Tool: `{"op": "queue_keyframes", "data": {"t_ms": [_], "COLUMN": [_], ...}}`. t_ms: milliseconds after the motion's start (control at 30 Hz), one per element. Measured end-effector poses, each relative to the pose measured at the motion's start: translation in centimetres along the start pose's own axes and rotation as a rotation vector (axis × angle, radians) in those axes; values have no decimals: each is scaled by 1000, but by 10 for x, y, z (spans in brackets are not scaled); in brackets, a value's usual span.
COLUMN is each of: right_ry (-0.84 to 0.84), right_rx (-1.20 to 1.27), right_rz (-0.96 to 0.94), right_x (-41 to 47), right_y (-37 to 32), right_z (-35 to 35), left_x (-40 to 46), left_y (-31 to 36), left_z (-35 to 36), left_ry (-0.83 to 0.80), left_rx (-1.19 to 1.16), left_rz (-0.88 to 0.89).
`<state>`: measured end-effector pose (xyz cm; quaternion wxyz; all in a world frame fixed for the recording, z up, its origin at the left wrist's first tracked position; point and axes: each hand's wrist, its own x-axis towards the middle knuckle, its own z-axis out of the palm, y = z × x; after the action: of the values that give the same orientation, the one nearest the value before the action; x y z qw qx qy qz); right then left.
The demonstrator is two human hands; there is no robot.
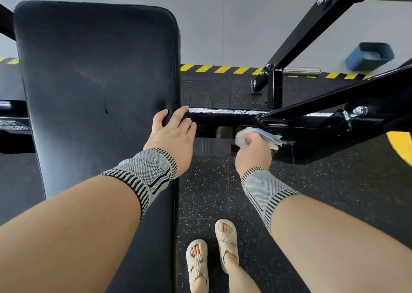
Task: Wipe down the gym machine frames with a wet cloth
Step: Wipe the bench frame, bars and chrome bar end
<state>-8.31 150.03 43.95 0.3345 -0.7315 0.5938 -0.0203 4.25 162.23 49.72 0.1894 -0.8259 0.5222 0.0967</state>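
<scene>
Our right hand (pixel 253 153) grips the wet cloth (pixel 258 135) against the black frame bar (pixel 225 113); our left hand (pixel 172 134) rests flat on the bench pad (pixel 95 74). The bar's top glistens wet; other bars look unwiped.

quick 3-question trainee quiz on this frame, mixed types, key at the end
1. True or false: the right hand grips the cloth against the black frame bar.
2. Where does the left hand rest?
A. on the blue bucket
B. on the edge of the black bench pad
C. on the floor
3. Fill in: the striped tape on the floor is black and ____.

Key: 1 true; 2 B; 3 yellow.
</scene>
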Motion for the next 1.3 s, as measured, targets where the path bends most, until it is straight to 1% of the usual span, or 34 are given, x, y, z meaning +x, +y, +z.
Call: {"op": "queue_keyframes", "data": {"t_ms": [67, 133, 167, 200, 267, 300, 400, 433, 467, 500, 533, 600, 633, 667, 700, 767, 833, 933, 967, 1000, 1033, 1100, 1133, 1167, 1200, 1233, 1300], "right_ry": [-136, -208, -229, -253, -258, -217, 39, 79, 66, 5, -80, -195, -204, -202, -190, -156, -87, 82, 74, 40, -8, -122, -135, -129, -125, -115, -37], "right_rx": [-9, -61, -90, -108, -106, -98, -25, -21, 13, 18, 9, -18, -18, -27, -24, -41, -38, 12, 47, 65, 57, -12, -26, -29, -22, -19, -19], "right_rz": [-181, -421, -496, -520, -471, -400, -40, 46, 89, 68, -1, -281, -393, -466, -479, -392, -200, 115, 166, 153, 76, -180, -280, -322, -311, -261, -71], "right_x": [-17, -30, -28, -23, -15, -9, 10, 12, 10, 4, -6, -25, -28, -26, -20, -7, 12, 35, 36, 33, 26, 10, 9, 13, 20, 29, 49], "right_y": [-23, -44, -50, -49, -29, -16, 15, 18, 13, 4, -8, -30, -37, -39, -37, -16, 12, 39, 38, 32, 24, 11, 11, 16, 23, 35, 59], "right_z": [20, 36, 39, 37, 22, 10, -23, -26, -24, -17, -7, 14, 19, 20, 14, -8, -34, -62, -61, -56, -48, -34, -29, -30, -36, -46, -73], "left_x": [0, -1, -1, -2, -1, -1, -1, -1, -1, -1, -1, -2, -3, -3, -4, -2, 3, 18, 23, 27, 30, 35, 37, 37, 37, 36, 37], "left_y": [1, 1, 1, 1, 1, 1, 1, 1, 2, 2, 3, 7, 11, 16, 22, 38, 55, 76, 82, 88, 92, 101, 103, 105, 106, 108, 112], "left_z": [-2, -3, -5, -6, -6, -6, -6, -5, -5, -5, -6, -8, -10, -11, -12, -13, -13, -18, -20, -21, -23, -24, -24, -24, -24, -24, -24], "left_ry": [-7, -15, -22, -30, -29, -29, -58, -55, -48, -44, -46, -49, -55, -67, -81, -96, -95, -95, -97, -101, -103, -105, -104, -106, -107, -102, -90], "left_rx": [1, -9, -11, -10, -15, -17, -1, 4, 5, 3, 1, 3, 11, 22, 32, 40, 29, -24, -36, -40, -39, -15, 1, 10, 11, 7, -7], "left_rz": [-4, -9, -11, -10, -11, -17, -16, -17, -22, -29, -36, -56, -69, -79, -79, -52, 1, 65, 70, 72, 75, 77, 70, 62, 55, 51, 54]}}
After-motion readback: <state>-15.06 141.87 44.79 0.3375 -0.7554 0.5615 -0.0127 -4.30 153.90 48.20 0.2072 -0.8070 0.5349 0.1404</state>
